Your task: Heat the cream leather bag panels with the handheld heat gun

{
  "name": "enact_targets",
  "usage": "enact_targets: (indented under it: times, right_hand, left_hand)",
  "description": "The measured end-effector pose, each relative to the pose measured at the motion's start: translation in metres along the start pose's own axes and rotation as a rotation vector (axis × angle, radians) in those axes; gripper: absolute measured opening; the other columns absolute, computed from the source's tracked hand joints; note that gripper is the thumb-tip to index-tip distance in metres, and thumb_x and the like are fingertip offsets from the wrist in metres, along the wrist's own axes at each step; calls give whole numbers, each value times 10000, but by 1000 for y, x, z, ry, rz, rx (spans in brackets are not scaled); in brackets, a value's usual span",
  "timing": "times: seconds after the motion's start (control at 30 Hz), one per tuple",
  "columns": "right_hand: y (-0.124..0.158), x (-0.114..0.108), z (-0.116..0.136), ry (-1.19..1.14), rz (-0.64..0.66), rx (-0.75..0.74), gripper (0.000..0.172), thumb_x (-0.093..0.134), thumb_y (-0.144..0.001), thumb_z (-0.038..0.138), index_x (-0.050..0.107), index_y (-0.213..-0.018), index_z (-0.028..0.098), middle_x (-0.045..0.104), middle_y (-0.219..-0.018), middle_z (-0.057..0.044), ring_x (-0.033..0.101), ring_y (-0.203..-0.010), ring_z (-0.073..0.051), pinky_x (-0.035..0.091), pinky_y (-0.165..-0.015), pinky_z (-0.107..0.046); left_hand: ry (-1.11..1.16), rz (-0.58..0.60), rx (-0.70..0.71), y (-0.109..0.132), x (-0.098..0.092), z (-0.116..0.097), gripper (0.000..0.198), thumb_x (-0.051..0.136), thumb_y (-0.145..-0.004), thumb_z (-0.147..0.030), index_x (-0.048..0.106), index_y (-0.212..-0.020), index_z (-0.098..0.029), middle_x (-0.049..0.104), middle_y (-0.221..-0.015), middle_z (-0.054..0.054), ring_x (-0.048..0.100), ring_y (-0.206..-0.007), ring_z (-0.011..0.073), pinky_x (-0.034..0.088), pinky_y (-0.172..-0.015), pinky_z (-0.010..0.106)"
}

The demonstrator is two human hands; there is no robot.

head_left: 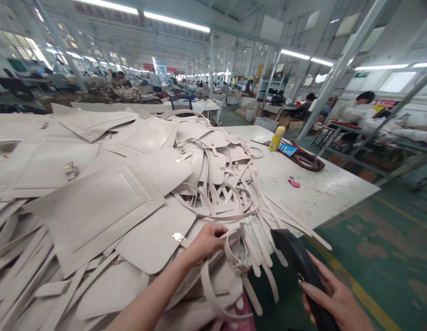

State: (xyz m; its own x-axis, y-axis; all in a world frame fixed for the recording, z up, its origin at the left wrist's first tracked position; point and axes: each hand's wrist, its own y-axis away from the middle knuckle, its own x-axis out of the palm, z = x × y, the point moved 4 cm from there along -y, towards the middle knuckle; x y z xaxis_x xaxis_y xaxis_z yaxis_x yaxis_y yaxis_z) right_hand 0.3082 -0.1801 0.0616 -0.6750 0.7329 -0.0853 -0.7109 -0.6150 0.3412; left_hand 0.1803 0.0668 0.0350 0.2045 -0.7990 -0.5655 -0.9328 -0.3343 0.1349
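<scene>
My left hand (209,240) is closed on the upper edge of a beige leather-like bag (222,280) at the table's near edge. Its strap (207,285) loops down in front, and part of the bag is hidden by my forearm. In my right hand (332,294) is a black handheld tool (303,271) with a long handle and an angled head; its exact kind is unclear. The tool's head points toward the bag, apart from it. Around my left hand lie flat beige bag panels (154,234) with gold clasps (178,236) and many loose straps (268,230).
Beige pieces are heaped across the left of the white table (337,193). Farther right on it are a yellow bottle (277,139), a blue packet (287,149), coiled brown straps (308,163) and a small pink item (294,182). A person (358,108) sits at another table.
</scene>
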Motion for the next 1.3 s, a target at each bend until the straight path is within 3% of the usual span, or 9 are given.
enact_targets:
  times: [0.1,0.23,0.4,0.53,0.67,0.77,0.87,1.13,1.3]
  right_hand:
    - [2,1,2,-23,-21,-11,971,712,-588,496,213,-1352,163,588,-504,45,490,-384,-144,422,-333,-234]
    - [3,5,0,-8,44,-13,925,686,-650,456,164,-1364,186,585,-503,49,485,-391,-134,436,-353,-227]
    - [13,2,-16,-11,217,32,857,652,-706,380,135,-1375,242,609,-677,16,509,-428,-135,443,-367,-229]
    - [24,5,-32,-71,334,47,711,688,-662,295,381,-1305,283,617,-847,-3,540,-511,-139,476,-493,-246]
    - [22,21,-48,-129,425,21,670,743,-554,227,542,-1191,272,628,-1012,-14,582,-836,-234,456,-777,-298]
    - [16,30,-61,-161,450,28,706,736,-580,218,484,-1238,257,642,-834,-10,596,-593,-164,485,-543,-240]
    - [11,29,-70,-252,457,19,768,718,-631,292,365,-1311,237,594,-660,11,521,-378,-109,398,-338,-183]
    - [19,-11,-79,-310,304,-49,703,692,-672,355,363,-1291,300,606,-747,-11,553,-419,-138,411,-324,-207]
    - [21,17,-83,-268,357,2,841,756,-558,389,396,-1291,189,609,-679,-10,494,-406,-99,374,-351,-186]
  left_hand:
    - [262,96,36,9,-5,4,502,463,-777,-233,404,-1267,-140,606,-1023,76,554,-912,193,423,-789,301]
    - [-130,77,86,20,19,3,469,486,-790,-378,426,-1251,-316,400,-1334,44,330,-1216,266,206,-994,487]
    - [-502,33,127,28,46,-2,741,636,-636,-461,325,-1300,-353,192,-1437,54,63,-1311,334,12,-988,602]
    - [-581,36,130,29,47,-2,814,652,-598,-446,284,-1318,-350,171,-1443,50,28,-1316,324,-50,-991,598]
    - [-612,18,146,29,49,2,831,640,-585,-474,277,-1321,-349,178,-1441,47,34,-1317,320,-72,-995,587]
    - [-625,-15,168,29,52,6,833,613,-586,-548,272,-1321,-357,187,-1439,38,40,-1318,312,-78,-1001,576]
    - [-636,-29,168,28,54,9,871,604,-568,-599,255,-1327,-355,179,-1442,38,35,-1318,311,-77,-1003,573]
    - [-680,-44,178,28,55,6,852,569,-590,-625,261,-1329,-334,186,-1436,63,30,-1313,330,-81,-992,585]
    - [-705,-97,131,33,59,1,797,569,-632,-560,276,-1329,-308,265,-1391,106,124,-1295,341,-74,-993,583]
